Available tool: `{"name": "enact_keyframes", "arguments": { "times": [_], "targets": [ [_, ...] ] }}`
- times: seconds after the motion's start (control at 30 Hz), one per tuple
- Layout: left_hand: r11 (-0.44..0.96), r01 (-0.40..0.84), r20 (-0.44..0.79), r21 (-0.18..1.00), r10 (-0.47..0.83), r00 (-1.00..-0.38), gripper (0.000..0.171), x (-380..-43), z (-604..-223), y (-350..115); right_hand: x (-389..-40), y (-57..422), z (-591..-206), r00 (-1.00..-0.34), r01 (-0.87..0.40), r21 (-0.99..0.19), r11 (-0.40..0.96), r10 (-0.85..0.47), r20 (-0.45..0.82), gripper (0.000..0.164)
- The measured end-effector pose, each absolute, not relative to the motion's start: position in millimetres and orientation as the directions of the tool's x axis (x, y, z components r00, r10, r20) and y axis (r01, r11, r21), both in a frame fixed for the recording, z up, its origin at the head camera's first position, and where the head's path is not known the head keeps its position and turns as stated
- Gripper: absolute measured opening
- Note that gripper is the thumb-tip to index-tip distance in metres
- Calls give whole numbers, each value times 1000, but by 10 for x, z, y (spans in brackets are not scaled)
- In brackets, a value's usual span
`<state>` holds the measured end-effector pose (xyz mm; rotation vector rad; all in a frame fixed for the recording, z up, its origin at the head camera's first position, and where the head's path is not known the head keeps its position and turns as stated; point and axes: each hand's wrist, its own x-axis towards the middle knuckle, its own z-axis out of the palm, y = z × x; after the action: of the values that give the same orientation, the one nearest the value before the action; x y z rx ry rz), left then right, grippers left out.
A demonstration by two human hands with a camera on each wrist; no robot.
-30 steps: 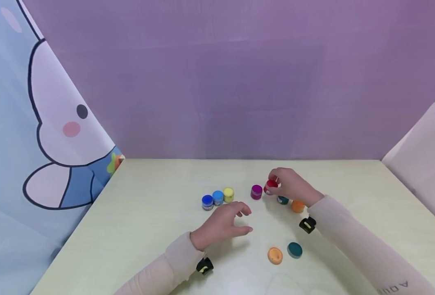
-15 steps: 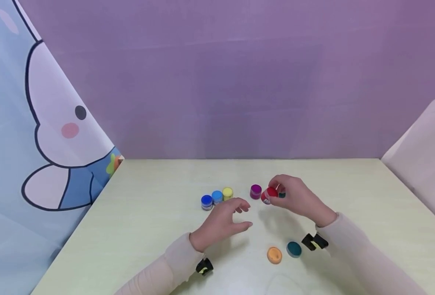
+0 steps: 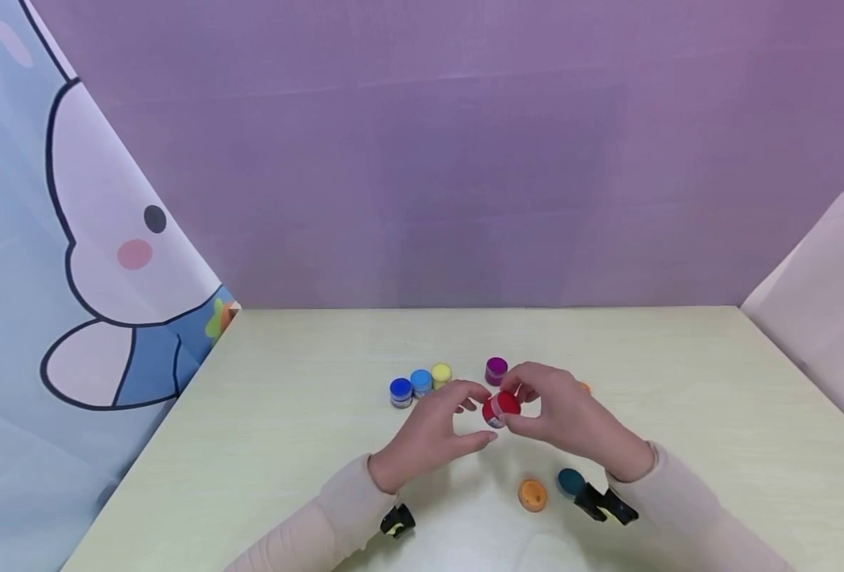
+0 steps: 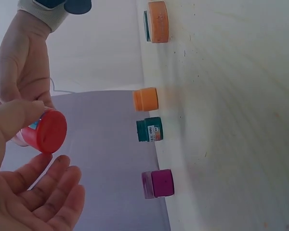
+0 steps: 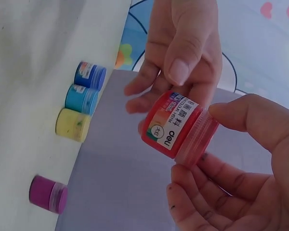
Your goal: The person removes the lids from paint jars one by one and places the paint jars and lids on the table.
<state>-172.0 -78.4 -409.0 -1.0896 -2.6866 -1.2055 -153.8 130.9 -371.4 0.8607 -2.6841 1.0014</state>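
Observation:
Pinched by its clear-rimmed lid between the thumb and fingers of my right hand (image 3: 565,413), a red paint jar (image 5: 176,126) is held tilted above the table. Its labelled body points toward my left hand (image 3: 432,433). That hand's thumb and fingers are spread to either side of the jar, close to it; whether they touch it I cannot tell. Beyond the hands a purple paint jar (image 3: 497,371) stands on the table. In the left wrist view a green jar (image 4: 150,129) and an orange jar (image 4: 146,99) stand without lids visible on top.
Dark blue (image 3: 401,392), light blue (image 3: 421,383) and yellow (image 3: 441,376) paint jars stand in a row left of centre. An orange lid (image 3: 532,495) and a green lid (image 3: 571,482) lie on the table nearer the front. A purple backdrop (image 3: 493,159) rises behind the table.
My right hand has lifted the red paint jar off the table and brought it left and nearer, up to my left hand. The left hand has barely moved.

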Motion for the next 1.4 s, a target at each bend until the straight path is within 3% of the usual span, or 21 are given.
{"name": "enact_keyframes", "arguments": {
  "times": [0.73,1.1,1.4],
  "targets": [
    [425,634,320,645,604,-730,30,-1666,-4072,-764,-1400,1275,-3684,-800,-598,-556,577,-480,361,24],
    [336,588,322,736,589,-741,27,-1652,-4037,-776,-1378,1353,-3626,-704,-700,-522,488,-599,383,24],
    [284,537,287,794,603,-744,25,-1672,-4080,-778,-1392,1374,-3622,-662,-737,-487,470,-647,378,24]
  ]
}}
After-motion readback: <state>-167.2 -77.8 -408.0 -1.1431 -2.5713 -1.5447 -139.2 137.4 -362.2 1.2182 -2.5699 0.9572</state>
